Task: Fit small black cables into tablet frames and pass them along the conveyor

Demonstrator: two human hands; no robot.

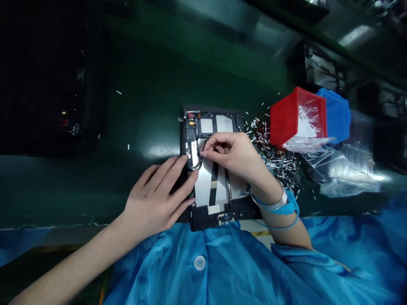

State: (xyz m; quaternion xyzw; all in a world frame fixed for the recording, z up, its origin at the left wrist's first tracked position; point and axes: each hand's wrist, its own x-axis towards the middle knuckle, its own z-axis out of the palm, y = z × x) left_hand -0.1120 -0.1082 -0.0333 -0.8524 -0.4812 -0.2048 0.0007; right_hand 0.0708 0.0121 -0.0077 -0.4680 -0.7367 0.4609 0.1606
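Note:
An opened tablet-like device (204, 188) lies at the table's front edge, with silver plates, a black frame, flat ribbon cables and small boards showing. My left hand (159, 197) rests along its left side, fingers spread, the fingertips touching the frame and a curved black cable (197, 166). Over the middle of the device is my right hand (233, 152), its thumb and index finger pinched together at the upper end of that thin black cable. The exact spot between those fingertips is partly hidden. A dark ribbon cable (214, 182) runs down the silver plate beneath my right hand.
Right of the device stand a red bin (284, 116) holding a plastic bag of small white pieces and a blue bin (338, 114). Beside them lie a pile of small dark parts (286, 169) and clear plastic bags (346, 169). Dark devices (324, 70) sit farther back.

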